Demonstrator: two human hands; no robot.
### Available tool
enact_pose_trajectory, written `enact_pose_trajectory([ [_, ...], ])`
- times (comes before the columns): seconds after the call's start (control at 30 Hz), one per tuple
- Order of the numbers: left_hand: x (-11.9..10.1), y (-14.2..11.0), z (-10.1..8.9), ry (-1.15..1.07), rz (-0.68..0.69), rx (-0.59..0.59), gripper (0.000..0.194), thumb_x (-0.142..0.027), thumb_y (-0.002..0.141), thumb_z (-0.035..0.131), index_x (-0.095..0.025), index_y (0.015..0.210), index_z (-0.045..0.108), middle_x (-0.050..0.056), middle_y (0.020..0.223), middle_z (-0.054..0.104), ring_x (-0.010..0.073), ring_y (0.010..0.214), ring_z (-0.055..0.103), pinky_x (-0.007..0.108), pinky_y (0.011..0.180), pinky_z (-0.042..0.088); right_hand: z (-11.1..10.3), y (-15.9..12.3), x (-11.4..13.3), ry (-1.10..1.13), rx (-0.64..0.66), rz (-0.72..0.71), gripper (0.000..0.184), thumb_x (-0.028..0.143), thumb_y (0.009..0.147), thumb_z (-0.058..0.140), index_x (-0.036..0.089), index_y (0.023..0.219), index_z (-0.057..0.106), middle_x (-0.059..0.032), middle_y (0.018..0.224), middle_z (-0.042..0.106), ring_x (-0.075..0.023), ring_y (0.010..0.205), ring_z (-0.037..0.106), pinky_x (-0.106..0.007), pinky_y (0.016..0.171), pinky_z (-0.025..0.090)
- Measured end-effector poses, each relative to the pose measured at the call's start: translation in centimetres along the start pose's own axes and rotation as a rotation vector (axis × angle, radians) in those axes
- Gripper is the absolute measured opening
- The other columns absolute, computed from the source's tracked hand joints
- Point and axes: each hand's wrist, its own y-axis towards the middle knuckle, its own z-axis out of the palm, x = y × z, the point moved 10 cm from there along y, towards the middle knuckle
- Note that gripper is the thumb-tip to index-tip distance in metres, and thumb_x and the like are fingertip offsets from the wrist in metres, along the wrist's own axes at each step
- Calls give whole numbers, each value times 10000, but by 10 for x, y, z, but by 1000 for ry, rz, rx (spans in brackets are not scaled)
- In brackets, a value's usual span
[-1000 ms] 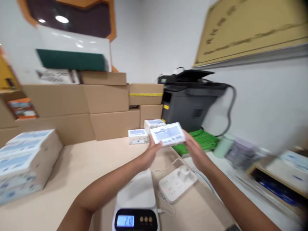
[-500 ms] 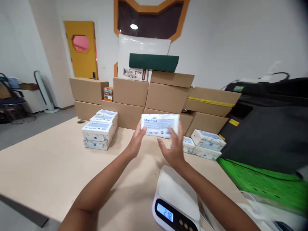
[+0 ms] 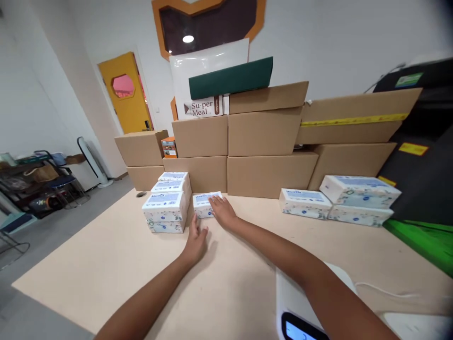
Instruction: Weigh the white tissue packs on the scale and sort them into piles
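Note:
A white tissue pack [image 3: 204,202] with blue print lies on the table, just right of the left stack of tissue packs [image 3: 165,210]. My right hand [image 3: 223,213] rests flat over its right end, fingers stretched out. At the pack's front left corner is my left hand [image 3: 196,242], open, with thumb and fingers apart; whether its fingertips touch the pack I cannot tell. A white digital scale [image 3: 295,297] stands at the lower right, partly covered by my right forearm. Its display [image 3: 300,331] is lit but cut off by the frame.
More tissue packs [image 3: 359,192] stand at the right of the table [image 3: 116,269]. Stacked cardboard boxes [image 3: 269,174] line the back, with a dark green box [image 3: 231,78] on top. A white cable [image 3: 385,290] runs along the right side, near a green surface [image 3: 424,243].
My hands have carried the tissue pack left and down onto the table beside the left stack. My left hand has loosened from it. The view has turned and the scale sits further right.

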Motion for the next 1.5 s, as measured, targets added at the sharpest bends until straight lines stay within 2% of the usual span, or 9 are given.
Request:
enact_pose_trajectory([
  [0.1,5,0,2,76,37,40,961,-555,900,796,-251,1681,326,209,1885,179,359,1779,152,506,1438,154,5,31,0,-45,-21,50,502,227,1068,703,191,1564,635,-191,1687,582,-347,1580,542,-588,1341,386],
  [0.2,9,1,5,120,54,76,976,-598,909,780,-210,1676,318,252,1845,255,372,1756,235,515,1433,183,10,53,-1,-90,-43,79,458,376,1078,739,220,1502,664,-136,1645,602,-345,1500,598,-634,1259,489],
  [0.27,11,1,8,146,57,99,983,-627,921,762,-177,1671,315,280,1822,287,388,1733,294,524,1431,202,14,62,-2,-116,-45,85,450,381,1074,746,222,1488,670,-135,1632,607,-340,1472,617,-621,1233,521],
  [0.7,5,-5,21,361,148,199,759,-577,1037,620,-186,1636,365,279,1770,385,393,1620,508,632,1368,349,30,90,-1,-157,-45,160,481,381,1072,747,222,1516,648,-137,1638,596,-347,1467,616,-625,1217,533],
  [0.83,2,-6,29,421,242,250,721,-537,1035,631,-198,1629,404,252,1797,340,393,1633,485,625,1376,347,33,88,6,-142,-66,179,501,369,1071,749,223,1536,636,-139,1674,567,-362,1517,576,-648,1251,495],
  [1.0,6,-3,26,438,241,253,725,-518,1045,615,-190,1648,382,251,1794,349,386,1649,467,605,1394,329,30,89,12,-128,-75,169,484,365,1073,746,225,1526,644,-137,1666,576,-354,1505,588,-638,1246,504],
  [1.2,7,4,24,432,265,271,731,-573,1031,608,-191,1613,389,265,1760,394,385,1639,486,609,1392,331,19,92,20,-143,-59,151,455,385,1071,750,217,1485,663,-133,1589,631,-331,1407,657,-596,1170,577],
  [1.33,4,10,22,437,249,267,800,-661,981,614,-170,1575,400,291,1747,403,408,1615,518,627,1376,351,0,91,17,-171,5,96,464,387,1067,755,207,1485,664,-132,1586,637,-335,1415,656,-605,1178,569],
  [1.5,-3,16,21,488,227,246,816,-708,946,609,-176,1547,459,274,1742,437,415,1570,571,646,1360,376,-52,64,-10,-216,53,2,639,200,972,791,213,1578,589,-194,1760,497,-342,1662,441,-634,1400,255],
])
